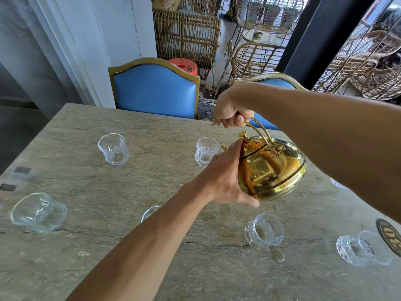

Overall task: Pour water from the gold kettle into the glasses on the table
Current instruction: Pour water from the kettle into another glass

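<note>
At two o'clock over the table (108, 181), right hand (227, 111) gripping tilted gold kettle (275, 172) by its handle (261, 132), left hand (225, 177) flat against its side.

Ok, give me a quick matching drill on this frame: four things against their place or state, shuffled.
1 right hand
2 left hand
3 gold kettle
4 numbered disc

A tilted, spout beside a far glass
B lying on the table, far right
C wrapped round the handle
D flat against the kettle's side

Pairs: 1-C, 2-D, 3-A, 4-B
</note>
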